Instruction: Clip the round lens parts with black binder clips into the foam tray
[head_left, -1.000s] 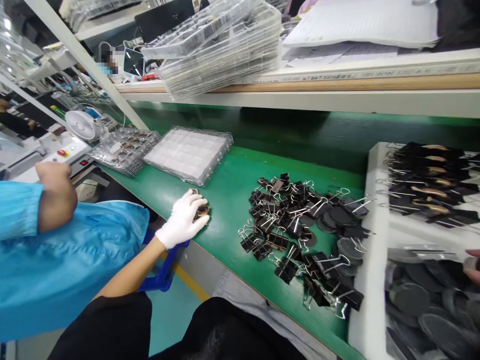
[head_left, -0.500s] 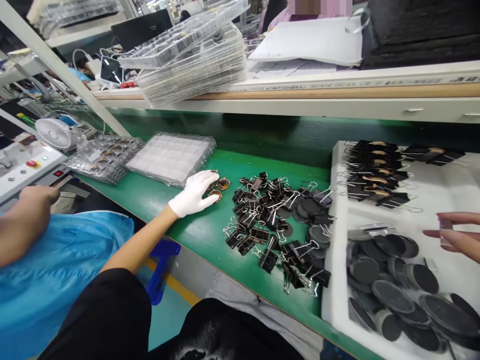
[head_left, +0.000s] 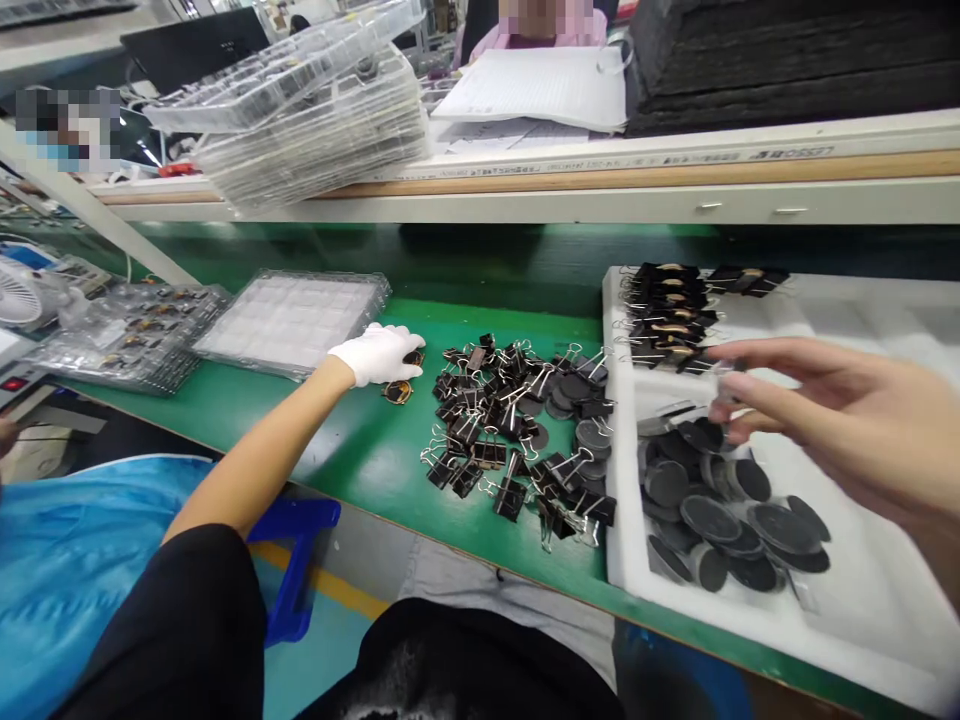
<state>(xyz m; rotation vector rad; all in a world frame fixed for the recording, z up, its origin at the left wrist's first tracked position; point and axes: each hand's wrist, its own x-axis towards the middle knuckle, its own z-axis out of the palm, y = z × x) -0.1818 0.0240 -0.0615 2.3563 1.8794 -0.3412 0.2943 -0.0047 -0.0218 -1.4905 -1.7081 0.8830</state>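
My left hand (head_left: 379, 355), in a white glove, rests low on the green bench with its fingers curled over a small round part with a gold-coloured rim (head_left: 414, 357). A second gold-rimmed round part (head_left: 397, 392) lies just below the fingers. On the right, my right hand (head_left: 810, 410) is bare and pinches a small clear piece (head_left: 726, 378) between thumb and fingers; its exact kind is unclear. That hand hovers above the white foam tray (head_left: 622, 480), near black round discs (head_left: 712, 520) and a row of black binder clips (head_left: 671, 310) gripping parts.
Loose binder clips (head_left: 487, 420) are heaped mid-bench, with black discs (head_left: 574, 390) beside them. A clear-lidded tray (head_left: 292, 315) and plastic trays with parts (head_left: 142, 330) stand left. Stacked trays (head_left: 315, 140) sit on the shelf (head_left: 510, 205) overhead. A blue stool (head_left: 296, 560) is below.
My right hand has come in from the right edge, moving left over the tray with the clear piece. My left hand's fingers now cover one round part. The view has shifted right.
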